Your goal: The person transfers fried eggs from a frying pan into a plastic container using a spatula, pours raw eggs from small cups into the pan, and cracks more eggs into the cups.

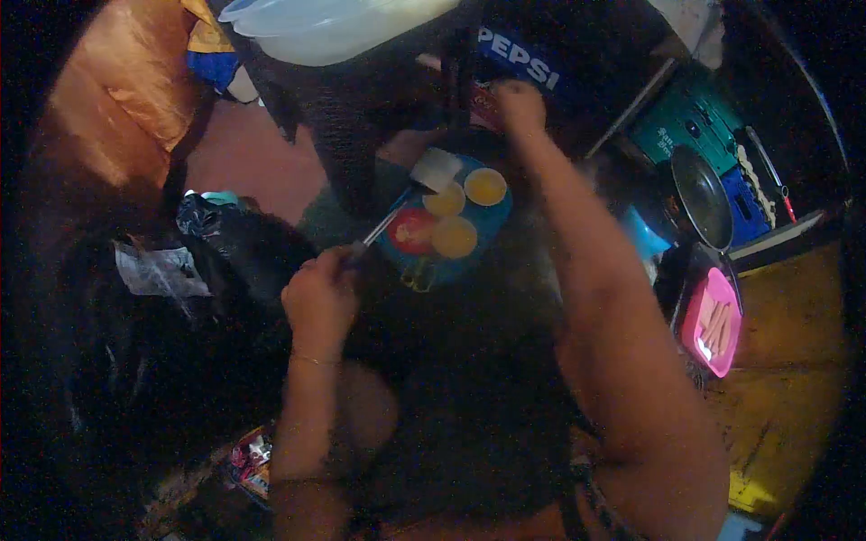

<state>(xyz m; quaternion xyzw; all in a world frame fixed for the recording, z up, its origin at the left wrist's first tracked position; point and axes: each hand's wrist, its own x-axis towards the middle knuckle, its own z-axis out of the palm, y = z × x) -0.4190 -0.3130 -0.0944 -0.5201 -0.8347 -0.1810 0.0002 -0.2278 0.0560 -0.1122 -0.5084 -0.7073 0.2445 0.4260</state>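
Observation:
In my left hand (320, 288), fingers wrapped round the handle, is a spatula (436, 169) with a broad flat pale blade. Its blade hangs over the far side of a blue tray (492, 221). Round cups of yellowish contents (454, 237) stand on the tray, beside a red round dish (410, 232) and a small clear glass-like item (419, 273). My right hand (521, 104) is stretched forward with its fingers closed, close to a red patterned item (484, 104). What it grips, if anything, is hidden.
A dark blue Pepsi panel (519, 59) stands beyond my right hand. A translucent tub (334, 32) is at the top. On the right are a green crate (690, 117), a frying pan (702, 198) and a pink tray (713, 320) with sausage-like sticks. Black plastic bags (244, 248) lie left.

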